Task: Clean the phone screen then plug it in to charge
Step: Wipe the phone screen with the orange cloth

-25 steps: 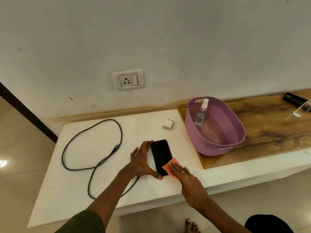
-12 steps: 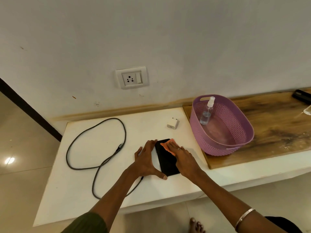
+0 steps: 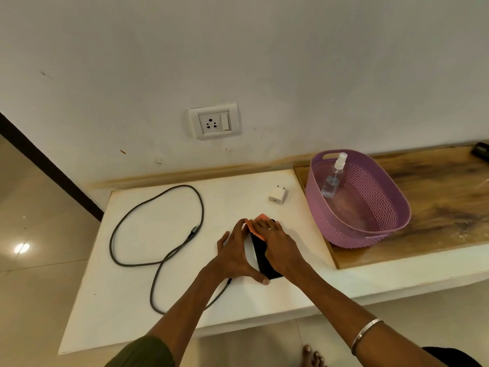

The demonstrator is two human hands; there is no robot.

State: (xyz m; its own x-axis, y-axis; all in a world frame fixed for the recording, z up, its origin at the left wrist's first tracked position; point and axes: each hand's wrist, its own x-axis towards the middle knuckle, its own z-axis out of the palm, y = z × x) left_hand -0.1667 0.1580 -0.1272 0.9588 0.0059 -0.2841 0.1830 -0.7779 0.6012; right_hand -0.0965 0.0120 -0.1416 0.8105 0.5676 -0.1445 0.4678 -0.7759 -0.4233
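Observation:
A black phone [image 3: 262, 256] lies flat on the white table [image 3: 158, 300], screen up. My left hand [image 3: 235, 254] braces it along its left edge, thumb at the near corner. My right hand [image 3: 276, 246] lies flat over the phone's far half and presses an orange cloth [image 3: 258, 221] onto the screen; only the cloth's far edge shows past my fingers. A dark charging cable [image 3: 158, 226] is looped on the table to the left, its plug end [image 3: 194, 231] free. A white charger adapter [image 3: 277, 195] lies behind the phone. A wall socket [image 3: 213, 121] sits above.
A purple basket [image 3: 375, 229] holding a clear spray bottle [image 3: 333, 176] stands on a wooden board [image 3: 436, 207] at the right. A dark object [image 3: 481, 151] lies at the far right edge. My bare foot [image 3: 312, 356] shows on the tiled floor below the table's front edge.
My right hand slid the orange cloth from the phone's near right corner up across the screen to its far end. My left hand stayed braced on the phone's left edge.

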